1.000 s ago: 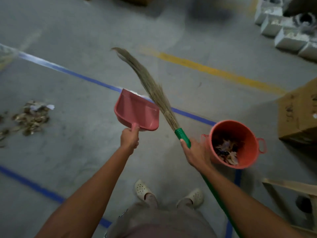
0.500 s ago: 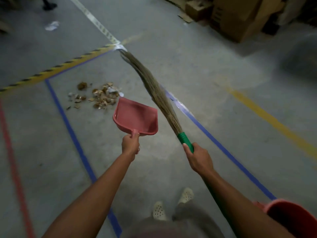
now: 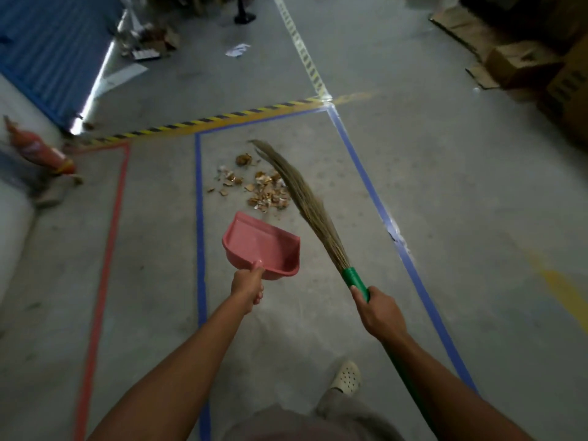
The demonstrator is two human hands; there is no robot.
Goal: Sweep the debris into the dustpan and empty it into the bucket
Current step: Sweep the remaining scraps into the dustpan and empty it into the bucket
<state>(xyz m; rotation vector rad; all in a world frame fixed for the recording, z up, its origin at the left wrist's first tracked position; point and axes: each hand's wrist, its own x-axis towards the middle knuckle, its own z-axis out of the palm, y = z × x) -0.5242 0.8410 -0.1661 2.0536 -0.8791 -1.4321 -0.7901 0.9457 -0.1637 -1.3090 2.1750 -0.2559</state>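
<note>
A pile of dry brown debris (image 3: 264, 189) lies on the concrete floor inside a blue-taped rectangle, straight ahead of me. My left hand (image 3: 247, 286) grips the handle of a pink dustpan (image 3: 264, 246), held above the floor just short of the pile. My right hand (image 3: 380, 310) grips the green handle of a straw broom (image 3: 305, 198), whose bristles reach past the right side of the debris. The dustpan looks empty. The bucket is out of view.
Blue tape lines (image 3: 199, 218) frame the floor area, with red tape (image 3: 108, 237) to the left and yellow-black hazard tape (image 3: 206, 120) beyond. A red fire extinguisher (image 3: 38, 151) lies at the left. Cardboard boxes (image 3: 521, 65) stand at the back right. My foot (image 3: 346, 375) is below.
The view has swung left, away from the orange bucket, which has left the frame. The debris pile has come from the far left to directly ahead, close to the dustpan and broom.
</note>
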